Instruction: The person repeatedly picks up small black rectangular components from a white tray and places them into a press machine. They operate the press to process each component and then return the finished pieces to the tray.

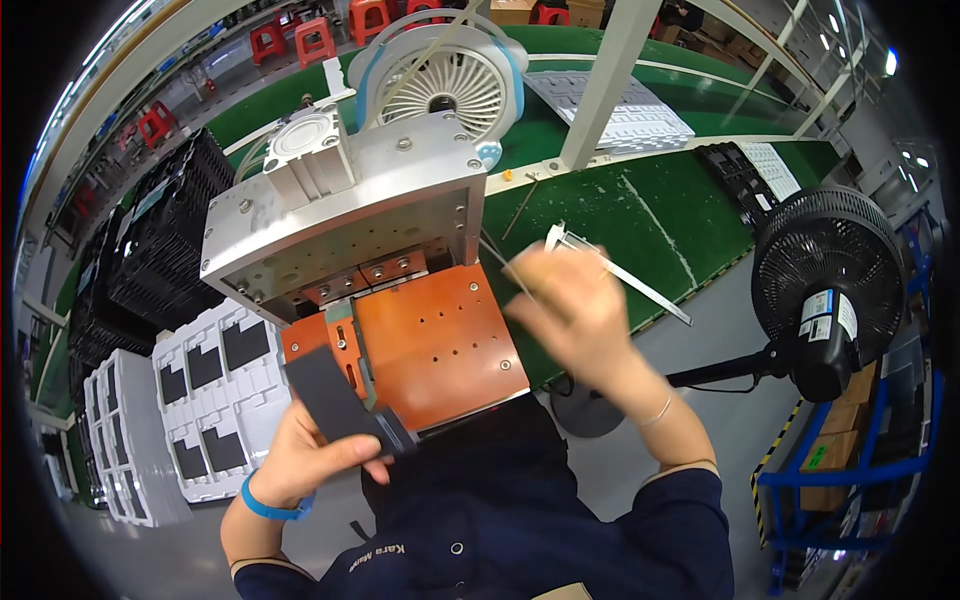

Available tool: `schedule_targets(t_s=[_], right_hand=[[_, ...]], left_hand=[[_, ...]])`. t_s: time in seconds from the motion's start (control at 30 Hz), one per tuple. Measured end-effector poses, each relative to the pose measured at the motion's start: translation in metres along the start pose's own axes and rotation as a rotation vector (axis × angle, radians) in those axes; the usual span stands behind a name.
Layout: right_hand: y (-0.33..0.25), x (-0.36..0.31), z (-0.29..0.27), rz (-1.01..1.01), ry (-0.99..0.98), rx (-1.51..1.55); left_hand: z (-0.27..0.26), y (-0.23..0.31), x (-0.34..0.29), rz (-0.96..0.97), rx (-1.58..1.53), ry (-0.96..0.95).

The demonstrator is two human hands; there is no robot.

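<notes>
My left hand [300,460] is closed around a dark grey, flat rectangular piece [340,408], thumb on top. It holds the piece tilted over the front left corner of the orange plate [430,345] of a metal press fixture [345,225]. To the right of the plate, my right hand [572,310] is raised and blurred by motion. Its fingers are pinched on a thin silver metal tool [492,250], whose exact kind is too blurred to tell. A silver caliper [640,283] lies on the green bench just beyond that hand.
White trays with dark flat pieces [215,400] stand at left, near stacked black crates [170,240]. A white fan [440,85] is behind the press, and a black fan [830,290] stands at right. A post [605,90] rises from the green bench [650,210].
</notes>
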State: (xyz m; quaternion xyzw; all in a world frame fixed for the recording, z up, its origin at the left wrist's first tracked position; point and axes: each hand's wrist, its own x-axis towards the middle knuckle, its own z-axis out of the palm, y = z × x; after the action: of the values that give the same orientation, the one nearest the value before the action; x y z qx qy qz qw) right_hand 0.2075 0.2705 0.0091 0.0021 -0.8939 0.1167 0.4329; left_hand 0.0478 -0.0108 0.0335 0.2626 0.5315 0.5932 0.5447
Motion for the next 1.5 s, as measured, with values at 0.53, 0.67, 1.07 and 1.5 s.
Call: schedule_targets(t_s=[0.53,0.67,1.07,1.5], right_hand=[[0.145,-0.112,-0.029,0.842,-0.130,-0.072],[0.081,-0.080,-0.049,0.803,-0.037,0.055],[-0.031,0.002,-0.015,0.226,-0.160,0.319],[-0.033,0.003,-0.010,0.195,-0.194,0.315]], left_hand=[[-0.001,0.009,0.026,-0.044,0.029,0.229],[0.001,0.015,0.027,-0.184,0.039,0.134],[-0.003,0.015,0.033,-0.100,0.093,-0.028],[-0.008,0.011,0.033,-0.109,0.039,-0.045]])
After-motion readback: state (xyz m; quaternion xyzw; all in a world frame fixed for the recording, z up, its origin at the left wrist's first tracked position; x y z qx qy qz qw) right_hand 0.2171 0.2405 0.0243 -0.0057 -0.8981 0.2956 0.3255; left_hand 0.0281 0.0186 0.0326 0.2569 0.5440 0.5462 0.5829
